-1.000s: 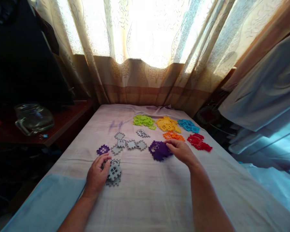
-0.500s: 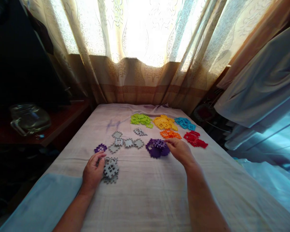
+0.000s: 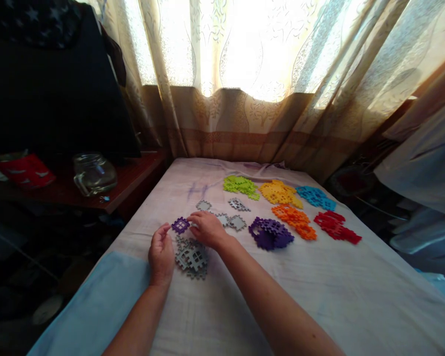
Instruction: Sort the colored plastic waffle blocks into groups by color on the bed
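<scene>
My left hand (image 3: 161, 254) rests on the cloth with its fingers stretched out, the tips beside the left edge of a purple square interlocking piece (image 3: 180, 225). My right hand (image 3: 209, 230) reaches across from the right. Its finger and thumb stand apart at the purple piece's right edge; I cannot tell whether they touch it. Just below lies a heap of grey interlocking pieces (image 3: 193, 258). Several pale grey pieces (image 3: 238, 223) lie behind and beside my right hand, which covers part of them. A purple pile (image 3: 271, 233) sits further right.
Along the far right are piles of green (image 3: 241, 186), yellow (image 3: 278, 192), blue (image 3: 316, 197), orange (image 3: 294, 221) and red pieces (image 3: 336, 226). A glass jug (image 3: 95, 174) and a red container (image 3: 26, 171) stand on the wooden desk (image 3: 133, 179) at left. A curtain (image 3: 222, 123) hangs behind.
My right hand has left the purple pile and moved left to the single purple piece. My left hand has lifted its fingers off the grey heap's edge. The view has turned left.
</scene>
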Demonstrator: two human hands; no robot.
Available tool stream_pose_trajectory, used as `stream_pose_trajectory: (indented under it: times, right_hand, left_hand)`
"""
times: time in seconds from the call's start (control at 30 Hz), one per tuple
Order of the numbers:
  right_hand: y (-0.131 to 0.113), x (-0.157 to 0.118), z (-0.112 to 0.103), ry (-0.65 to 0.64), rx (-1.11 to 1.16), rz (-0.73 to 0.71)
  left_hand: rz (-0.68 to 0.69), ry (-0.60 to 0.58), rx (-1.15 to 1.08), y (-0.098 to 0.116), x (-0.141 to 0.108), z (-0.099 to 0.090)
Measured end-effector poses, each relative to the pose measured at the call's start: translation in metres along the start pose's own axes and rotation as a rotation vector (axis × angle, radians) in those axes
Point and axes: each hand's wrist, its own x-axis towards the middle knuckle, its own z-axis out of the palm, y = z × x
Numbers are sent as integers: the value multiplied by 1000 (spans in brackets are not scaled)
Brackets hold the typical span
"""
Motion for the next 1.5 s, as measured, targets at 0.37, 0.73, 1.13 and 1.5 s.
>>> stream_pose_trajectory:
  times: [0.37, 0.73, 1.13, 1.5]
  right_hand:
    - [-8, 38, 11, -166, -201, -116]
    - [22, -18, -36, 194, -162, 311]
    - [123, -143, -58, 519, -48, 726]
    - [112, -178, -18, 508, -167, 565]
  left_hand:
    - [-23, -11, 2, -5, 2, 1]
    - [-15, -45, 58, 1, 1, 0]
    - [137, -108, 155, -3, 3, 0]
    - [497, -237, 500, 7, 6, 8]
